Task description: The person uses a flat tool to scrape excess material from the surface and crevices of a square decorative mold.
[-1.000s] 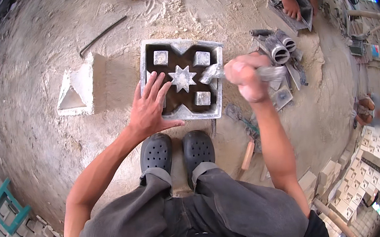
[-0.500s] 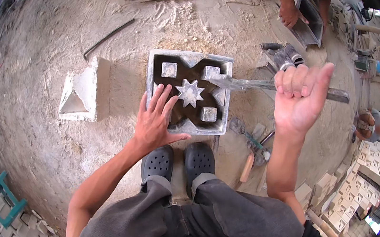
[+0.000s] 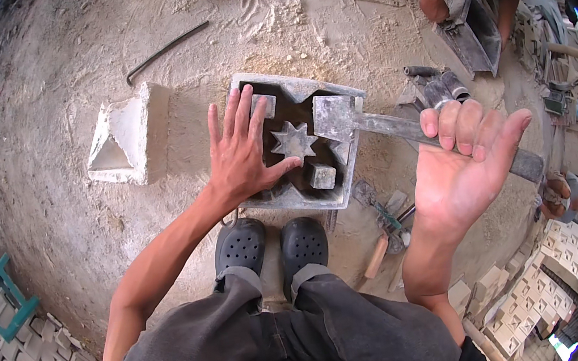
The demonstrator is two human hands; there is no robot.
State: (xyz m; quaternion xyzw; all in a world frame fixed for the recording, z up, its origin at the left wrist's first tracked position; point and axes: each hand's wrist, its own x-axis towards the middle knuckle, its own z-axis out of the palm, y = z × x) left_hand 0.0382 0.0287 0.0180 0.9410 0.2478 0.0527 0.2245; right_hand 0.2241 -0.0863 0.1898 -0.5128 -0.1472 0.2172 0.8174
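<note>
A square grey metal mould lies on the dusty ground in front of my feet. Inside it stand an eight-pointed star and small square blocks, with dark hollows between. My left hand rests over the mould's left side, fingers spread; the fingertips reach a block near the far left corner and the thumb lies by the star. My right hand has its fingers curled around the handle of a flat metal tool with a square blade, thumb sticking out. That blade is over the mould's far right corner, hiding the block there.
A white cast block with a pyramid-shaped hollow sits left, below a bent metal rod. Hand tools lie right of my shoes. A co-worker's hand holds a metal trough at far right. Patterned blocks are stacked lower right.
My left hand has slid farther up the mould, toward its far left corner. The tool has turned, so its square blade now shows its broad face; my right hand moved slightly right.
</note>
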